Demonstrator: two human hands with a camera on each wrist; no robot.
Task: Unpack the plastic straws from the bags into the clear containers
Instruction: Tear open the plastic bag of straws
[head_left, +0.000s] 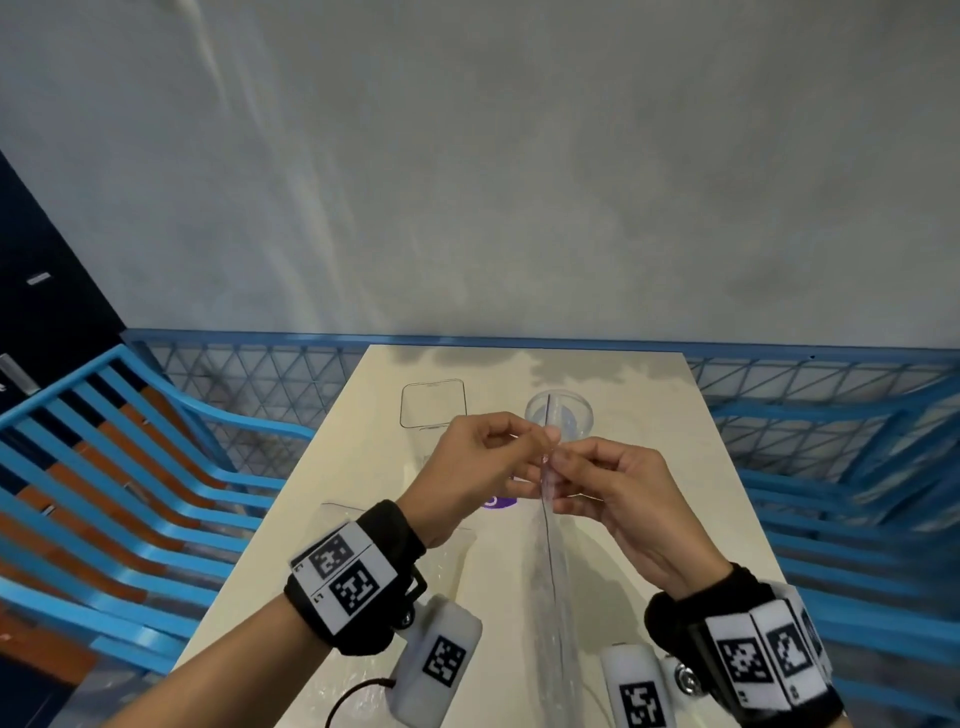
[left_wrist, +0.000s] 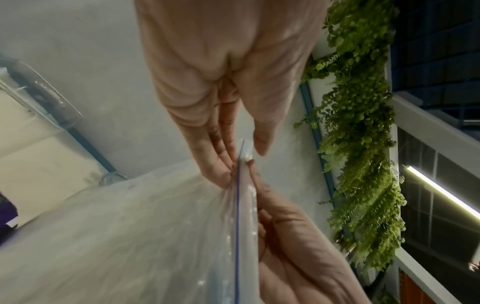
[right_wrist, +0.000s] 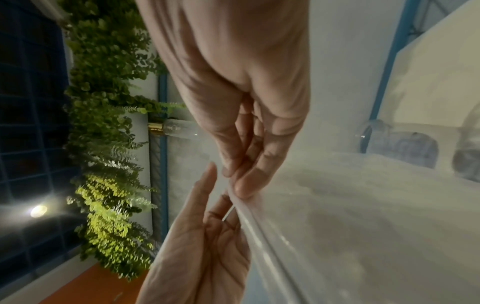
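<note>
A clear zip bag (head_left: 549, 561) with a blue seal line (left_wrist: 237, 216) is held edge-on above the cream table (head_left: 675, 467). My left hand (head_left: 537, 441) pinches one side of its top corner between thumb and fingers (left_wrist: 223, 164). My right hand (head_left: 560, 463) pinches the other side, and its fingertips (right_wrist: 240, 185) grip the bag's rim (right_wrist: 259, 222). The bag's contents are too blurred to make out. Just beyond the hands stands a round clear container (head_left: 560, 413), and a square clear container (head_left: 432, 402) sits to its left.
Another clear bag (head_left: 452, 564) lies on the table under my left wrist. A purple item (head_left: 500, 502) shows below the hands. Blue slatted benches (head_left: 130, 493) flank the table on both sides, with a blue mesh fence (head_left: 249, 379) and a grey wall behind.
</note>
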